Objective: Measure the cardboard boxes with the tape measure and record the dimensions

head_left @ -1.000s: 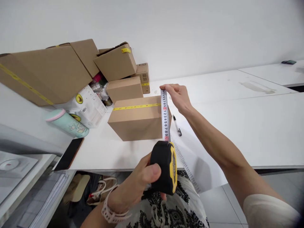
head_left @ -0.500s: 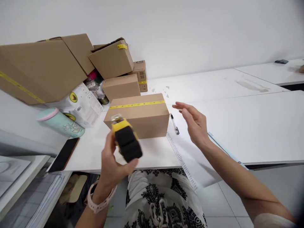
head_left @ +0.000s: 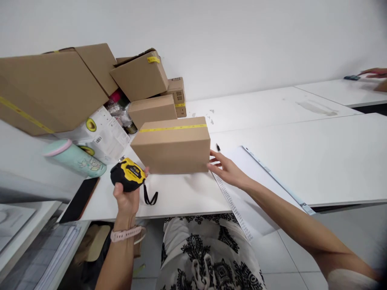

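Observation:
My left hand (head_left: 127, 200) is closed round a yellow and black tape measure (head_left: 128, 175), held above the table in front of the box's left end. A black wrist strap (head_left: 149, 196) dangles from the tape measure. A fingertip of this hand shows close to the lower left of a cardboard box (head_left: 178, 155) sealed with yellow tape. My right hand (head_left: 227, 169) has its fingers apart, with the tips at the box's right end. Behind that hand a pen (head_left: 218, 147) is mostly hidden. Under the right forearm lies a spiral notebook (head_left: 266, 201) with a light blue strip (head_left: 276, 178) along its right side.
Several cardboard boxes (head_left: 139, 76) are piled at the back left. A white box with avocado prints (head_left: 113, 139), a mint tumbler (head_left: 80, 159) and a dark phone (head_left: 79, 199) are on the left. Another person's hand (head_left: 375, 73) is at the far right, near a dark object (head_left: 352, 77).
My left hand has swung left and turned the tape measure, so its yellow face shows. My right hand has come down and left to the box's right end. Another person's hand has come into clearer view.

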Tool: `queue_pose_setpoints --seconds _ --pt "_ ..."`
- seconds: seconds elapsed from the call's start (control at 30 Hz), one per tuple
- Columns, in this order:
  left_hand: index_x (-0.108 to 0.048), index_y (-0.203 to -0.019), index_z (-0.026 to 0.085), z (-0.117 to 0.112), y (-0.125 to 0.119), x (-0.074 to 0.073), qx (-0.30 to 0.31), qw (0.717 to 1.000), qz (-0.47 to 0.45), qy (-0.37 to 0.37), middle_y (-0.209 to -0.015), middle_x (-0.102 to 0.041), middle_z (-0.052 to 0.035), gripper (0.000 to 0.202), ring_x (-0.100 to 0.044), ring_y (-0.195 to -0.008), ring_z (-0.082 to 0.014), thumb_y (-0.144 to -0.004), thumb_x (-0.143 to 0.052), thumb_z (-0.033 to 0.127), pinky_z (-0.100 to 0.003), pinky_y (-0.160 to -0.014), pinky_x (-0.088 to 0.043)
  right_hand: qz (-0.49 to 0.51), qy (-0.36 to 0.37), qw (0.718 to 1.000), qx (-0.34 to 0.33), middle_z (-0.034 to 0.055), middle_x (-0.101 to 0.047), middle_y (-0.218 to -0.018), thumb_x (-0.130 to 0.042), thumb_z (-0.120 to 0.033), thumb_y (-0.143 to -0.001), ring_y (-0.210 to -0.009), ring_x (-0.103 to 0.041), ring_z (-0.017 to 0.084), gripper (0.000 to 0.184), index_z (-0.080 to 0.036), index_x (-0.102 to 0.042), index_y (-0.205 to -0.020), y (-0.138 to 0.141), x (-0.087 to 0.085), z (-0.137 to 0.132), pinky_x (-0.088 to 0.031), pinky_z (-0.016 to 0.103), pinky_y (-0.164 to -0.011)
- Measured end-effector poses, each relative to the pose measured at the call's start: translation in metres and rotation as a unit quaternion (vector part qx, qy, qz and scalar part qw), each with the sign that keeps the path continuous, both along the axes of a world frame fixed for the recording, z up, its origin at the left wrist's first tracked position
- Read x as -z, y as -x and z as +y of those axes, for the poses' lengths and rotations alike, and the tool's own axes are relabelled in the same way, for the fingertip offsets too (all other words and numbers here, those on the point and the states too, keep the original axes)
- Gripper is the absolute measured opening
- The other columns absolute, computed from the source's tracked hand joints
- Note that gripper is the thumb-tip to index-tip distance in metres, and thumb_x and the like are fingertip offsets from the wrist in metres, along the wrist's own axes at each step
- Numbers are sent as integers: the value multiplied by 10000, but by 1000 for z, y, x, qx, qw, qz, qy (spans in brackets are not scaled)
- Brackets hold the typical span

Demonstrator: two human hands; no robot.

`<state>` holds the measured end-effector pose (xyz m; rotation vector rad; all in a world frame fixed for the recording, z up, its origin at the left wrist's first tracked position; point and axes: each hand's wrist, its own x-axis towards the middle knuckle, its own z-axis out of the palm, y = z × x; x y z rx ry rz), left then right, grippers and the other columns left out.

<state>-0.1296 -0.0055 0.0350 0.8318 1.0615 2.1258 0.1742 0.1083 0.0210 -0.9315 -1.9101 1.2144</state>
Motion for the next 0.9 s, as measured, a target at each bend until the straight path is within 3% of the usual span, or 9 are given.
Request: queue_pose_setpoints --seconds 0.17,0.27,0.37,0.47,0.57,0.63,0.7,0.8,0.9 --pt "-705 -1134 260 28 -3 -37 48 998 24 -33 -1177 -677 -41 693 -629 -1027 -302 -591 -811 678 -505 -915 -567 -3 -35 999 15 137 -648 -1252 -598 -459 -908 -1049 -645 240 563 -200 -549 -1406 34 -37 12 -552 444 -919" --pt "-702 -1163 234 40 7 -47 38 996 67 -43 -1137 -681 -47 758 -660 -1016 -335 -535 -862 627 -453 -852 -576 0 -44 996 79 143 -616 -1309 -606 -470 -902 -1075 -636 248 557 -210 -549 -1391 45 -41 27 -543 452 -928" --pt "-696 -1153 238 44 32 -46 -7 994 94 -55 -1156 -681 -49 725 -664 -1048 -350 -568 -824 646 -410 -791 -577 1 -27 992 120 153 -580 -1376 -602 -498 -900 -1160 -610 273 576 -222 -530 -1401 37 -29 36 -528 477 -968" --pt "-691 -1123 254 50 63 -40 -41 994 83 -65 -1186 -665 -49 699 -673 -1018 -302 -580 -776 686 -384 -779 -580 -14 -30 990 134 182 -463 -1510 -623 -580 -868 -1309 -525 330 739 -236 -425 -1491 28 -15 27 -499 537 -1019" --pt "-685 -1070 264 65 92 -31 -43 995 54 -68 -1192 -664 -43 623 -673 -989 -249 -613 -725 686 -384 -803 -579 -53 -142 979 133 162 -237 -1656 -665 -636 -824 -1511 -266 382 918 -300 -269 -1581 39 -13 4 -337 637 -1153" --pt "-677 -1099 272 78 108 -25 -24 996 54 -62 -1191 -681 -5 547 -668 -1033 -230 -716 -638 661 -376 -796 -549 -81 -222 966 108 117 -105 -1700 -694 -622 -812 -1562 -109 383 992 -352 -170 -1610 56 -19 -12 -223 668 -1201" --pt "-658 -1165 277 91 122 -20 10 997 59 -56 -1170 -700 56 508 -653 -1102 -215 -845 -480 628 -376 -783 -497 -91 -259 958 86 83 -10 -1714 -715 -591 -810 -1572 -45 381 1062 -390 -59 -1621 75 -24 -23 -188 677 -1208" --pt "-632 -1222 265 107 138 -19 68 995 58 -49 -1119 -712 110 557 -635 -1151 -195 -940 -272 584 -400 -814 -450 -84 -240 964 74 69 86 -1715 -705 -572 -828 -1577 -1 372 1105 -399 50 -1616 91 -24 -25 -186 669 -1213" --pt "-624 -1226 232 122 148 -21 109 992 56 -43 -1086 -722 84 637 -628 -1163 -202 -952 -169 583 -418 -818 -428 -79 -155 981 82 92 103 -1714 -677 -619 -833 -1577 36 369 1101 -363 45 -1623 86 -14 -20 -175 669 -1215"
